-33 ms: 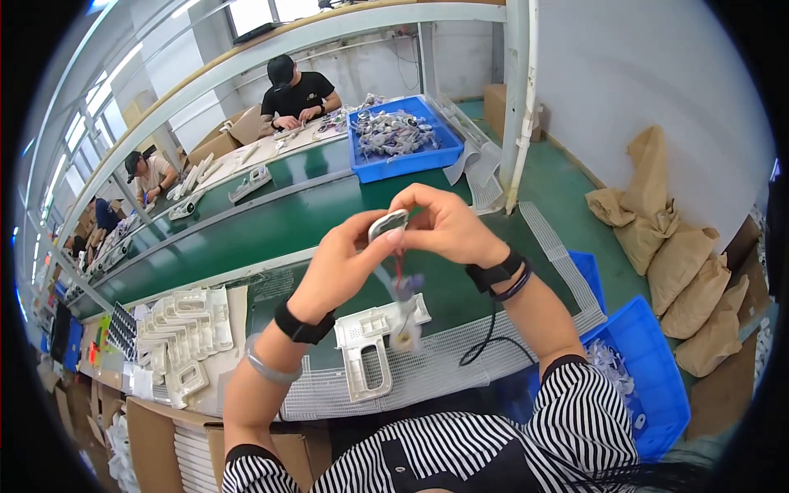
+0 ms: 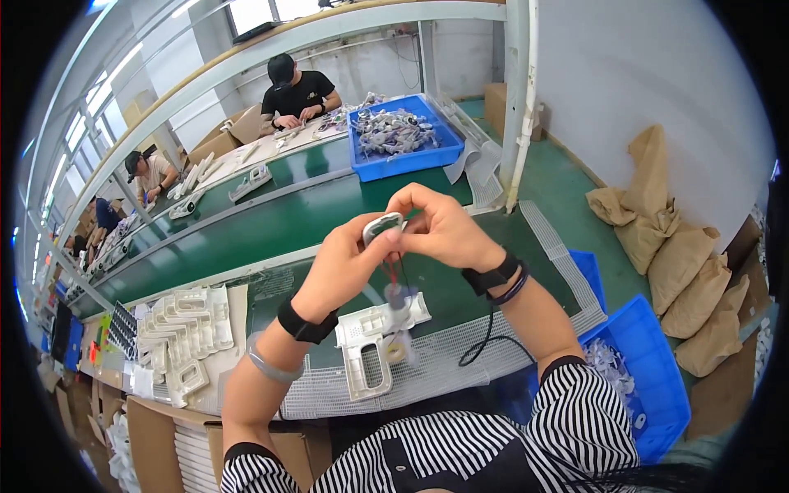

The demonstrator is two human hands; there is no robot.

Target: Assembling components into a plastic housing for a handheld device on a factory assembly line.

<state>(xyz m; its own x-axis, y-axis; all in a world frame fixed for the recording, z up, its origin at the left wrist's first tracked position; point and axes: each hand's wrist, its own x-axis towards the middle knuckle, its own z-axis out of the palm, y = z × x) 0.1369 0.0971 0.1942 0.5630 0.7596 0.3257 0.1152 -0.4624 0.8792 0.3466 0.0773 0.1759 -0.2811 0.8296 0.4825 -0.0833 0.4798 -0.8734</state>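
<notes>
The left hand (image 2: 349, 255) has its grip closed on a small rounded part (image 2: 380, 228), thumb on the face and fingers behind, probably to steady it; the right hand (image 2: 440, 226) has its fingers bent in at the right edge, but the tips are partly hidden, so I cannot tell how far that grip is closed or whether it pinches the part or its red wires (image 2: 393, 273); the part is held up above the desk (image 2: 526, 251), perhaps so the wires and the blurred pieces (image 2: 399, 308) on them can hang free; beneath lies a white plastic shell (image 2: 367, 361), hollow side up, partly on a mesh mat (image 2: 452, 374), likely to keep it within reach; more shells (image 2: 185, 329) lie overlapped at left, seemingly to save room.
</notes>
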